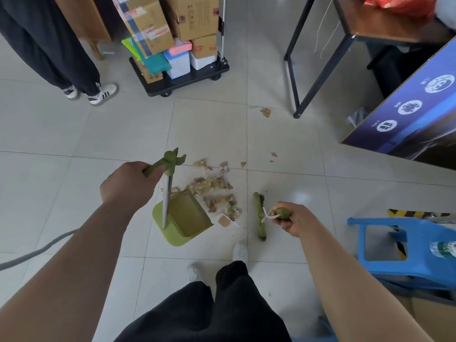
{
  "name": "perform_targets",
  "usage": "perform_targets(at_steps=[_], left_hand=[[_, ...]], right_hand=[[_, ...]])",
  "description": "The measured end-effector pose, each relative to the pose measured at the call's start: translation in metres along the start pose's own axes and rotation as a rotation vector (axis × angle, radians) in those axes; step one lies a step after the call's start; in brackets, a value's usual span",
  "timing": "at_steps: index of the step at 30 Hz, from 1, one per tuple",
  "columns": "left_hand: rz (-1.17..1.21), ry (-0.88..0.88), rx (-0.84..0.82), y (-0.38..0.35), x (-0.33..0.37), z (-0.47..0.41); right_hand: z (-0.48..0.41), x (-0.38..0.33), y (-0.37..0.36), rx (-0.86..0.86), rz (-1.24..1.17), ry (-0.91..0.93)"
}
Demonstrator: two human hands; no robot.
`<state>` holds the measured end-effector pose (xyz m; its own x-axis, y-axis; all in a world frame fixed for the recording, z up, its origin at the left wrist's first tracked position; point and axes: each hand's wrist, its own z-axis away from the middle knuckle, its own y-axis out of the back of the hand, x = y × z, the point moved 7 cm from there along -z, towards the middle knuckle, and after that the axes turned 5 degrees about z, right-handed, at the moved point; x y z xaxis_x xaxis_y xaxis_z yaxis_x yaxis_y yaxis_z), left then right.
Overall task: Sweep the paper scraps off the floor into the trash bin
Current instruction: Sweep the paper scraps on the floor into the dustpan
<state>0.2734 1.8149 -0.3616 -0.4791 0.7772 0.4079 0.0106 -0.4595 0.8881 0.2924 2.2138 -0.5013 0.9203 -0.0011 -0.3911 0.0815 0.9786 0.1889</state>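
Green long-handled dustpan planted on the tiled floor, its open mouth turned toward the scrap pile so the paper can be pushed straight in. Left hand wrapped around the dustpan handle grip, holding the metal shaft close to upright above the pan, presumably to keep the pan lip pressed flat against the tiles. Right hand closed on the green broom handle top, a white hanging cord looped out beside the fingers. Broom head down on the floor just beside the pile, on the side away from the dustpan: pile caught between broom and pan, a sensible set-up for one short stroke toward the pan.

Most scraps, tan and crumpled, heaped touching the pan's mouth and spreading away from it; pan interior looking nearly bare. A few stray scraps lying apart from the pile, farther from the wearer, and one larger scrap well apart, near the black table leg. Those likely need gathering afterwards.

No trash bin identifiable with certainty anywhere around the dustpan. Blue plastic stool standing beyond the broom, on the far side from the pan. Loaded trolley of cardboard boxes well beyond the pile, and another person's sneakers off past the dustpan's left-hand side. Task judged early: sweeping-in not yet done.
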Motion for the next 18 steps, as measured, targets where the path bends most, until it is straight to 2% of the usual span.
perform_targets(at_steps=[5, 12, 18], left_hand=[[-0.015, 0.011, 0.005, -0.002, 0.006, 0.002], [-0.022, -0.007, -0.006, -0.012, 0.048, -0.002], [-0.011, 0.002, 0.004, -0.041, 0.111, -0.011]], right_hand=[[0.001, -0.012, -0.034, -0.105, -0.074, 0.013], [-0.009, -0.046, 0.035, -0.215, -0.277, 0.041], [-0.038, -0.101, 0.126, -0.066, -0.147, 0.130]])
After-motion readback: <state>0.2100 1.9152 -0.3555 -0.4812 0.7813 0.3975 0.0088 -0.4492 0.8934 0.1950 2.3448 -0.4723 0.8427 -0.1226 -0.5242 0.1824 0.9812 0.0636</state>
